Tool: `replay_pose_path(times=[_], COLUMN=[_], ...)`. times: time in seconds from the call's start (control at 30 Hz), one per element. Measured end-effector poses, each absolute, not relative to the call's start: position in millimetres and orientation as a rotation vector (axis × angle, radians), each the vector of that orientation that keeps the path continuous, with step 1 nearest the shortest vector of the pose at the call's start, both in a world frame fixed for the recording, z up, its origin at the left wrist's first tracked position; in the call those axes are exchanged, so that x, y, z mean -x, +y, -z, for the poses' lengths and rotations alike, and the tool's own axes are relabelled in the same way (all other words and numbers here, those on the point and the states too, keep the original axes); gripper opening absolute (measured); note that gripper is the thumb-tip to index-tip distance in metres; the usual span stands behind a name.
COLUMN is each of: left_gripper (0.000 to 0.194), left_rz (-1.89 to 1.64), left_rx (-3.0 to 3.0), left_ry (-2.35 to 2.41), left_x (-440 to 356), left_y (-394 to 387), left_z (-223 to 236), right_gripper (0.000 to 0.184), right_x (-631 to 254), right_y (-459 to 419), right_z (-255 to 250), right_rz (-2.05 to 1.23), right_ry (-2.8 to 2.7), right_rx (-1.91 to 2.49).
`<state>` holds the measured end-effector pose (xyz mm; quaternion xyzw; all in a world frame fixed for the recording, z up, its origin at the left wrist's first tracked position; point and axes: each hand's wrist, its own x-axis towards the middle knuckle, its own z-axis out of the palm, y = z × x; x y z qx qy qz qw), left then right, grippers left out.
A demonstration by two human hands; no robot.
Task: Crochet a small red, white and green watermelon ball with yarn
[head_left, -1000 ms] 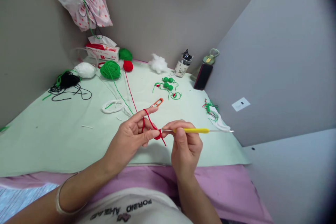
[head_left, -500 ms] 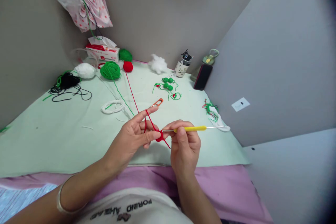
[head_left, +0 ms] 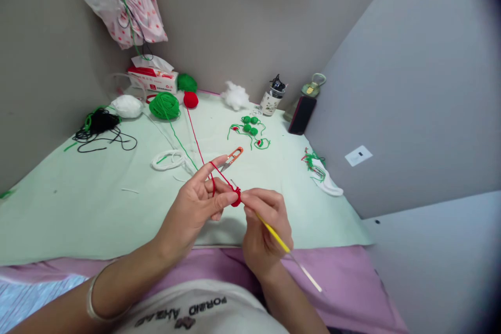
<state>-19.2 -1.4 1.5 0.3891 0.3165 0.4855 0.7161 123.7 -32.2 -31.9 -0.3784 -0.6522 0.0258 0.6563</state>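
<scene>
Between thumb and fingers, my left hand (head_left: 199,198) pinches a small round red crochet piece (head_left: 236,199). Red yarn (head_left: 199,146) runs from a red ball (head_left: 191,99) on the table and loops over my raised left index finger down to the piece. My right hand (head_left: 268,229) grips a crochet hook (head_left: 276,235) by its yellow handle. The hook's tip shows just past the upper edge of the red piece, and its pale back end slants down to the right. Orange thread snips (head_left: 234,158) lie right behind my left index fingertip.
Green yarn (head_left: 164,106), white yarn (head_left: 127,106) and black yarn (head_left: 99,124) lie at the back left by a tissue pack (head_left: 152,79). Small green crocheted balls (head_left: 249,126), stuffing (head_left: 235,96), a cup (head_left: 271,102) and a phone (head_left: 302,115) are farther back.
My right hand has turned the hook from nearly level to steeply slanted, handle end down. The left index finger and red piece have shifted slightly left.
</scene>
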Motion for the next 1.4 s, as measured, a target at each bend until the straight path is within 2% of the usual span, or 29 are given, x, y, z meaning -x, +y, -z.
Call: replay_pose_path(times=[0.2, 0.43, 0.57, 0.63, 0.77, 1.03, 1.27, 1.33, 1.4], left_gripper=[0.081, 0.081, 0.086, 0.085, 0.076, 0.066, 0.060, 0.060, 0.063], left_rz=[-1.095, -1.013, -0.928, -0.990, -0.989, -0.932, -0.929, -0.990, -1.085], left_rx=[-0.864, -0.808, -0.812, -0.865, -0.767, -0.595, -0.706, -0.790, -0.894], left_ry=[0.716, 0.668, 0.671, 0.704, 0.644, 0.592, 0.616, 0.682, 0.761], left_x=[20.2, 19.5, 19.5, 18.8, 17.1, 22.5, 23.3, 21.3, 18.5], left_y=[-0.1, 0.7, 1.6, 0.8, -1.1, 6.1, 5.9, 2.9, -0.5], left_z=[-0.9, -3.5, -0.6, 2.1, 3.7, -1.9, -3.2, -3.0, -1.9], right_gripper=[0.023, 0.034, 0.030, 0.032, 0.041, 0.023, 0.017, 0.018, 0.018], right_x=[-125.9, -124.6, -130.2, -131.8, -129.1, -132.6, -139.3, -138.2, -134.6], right_y=[-28.1, -30.8, -28.8, -27.4, -26.1, -26.8, -25.2, -25.4, -26.6], right_z=[24.6, 28.3, 27.4, 30.3, 39.2, 26.1, 19.1, 17.9, 18.9], right_rz=[-0.312, -0.123, -0.278, -0.221, 0.090, -0.331, -0.712, -0.743, -0.616], right_ry=[-1.299, -1.466, -1.531, -1.608, -1.620, -1.312, -1.084, -1.140, -1.295], right_rx=[0.836, 0.821, 0.858, 0.912, 0.872, 0.831, 0.783, 0.796, 0.873])
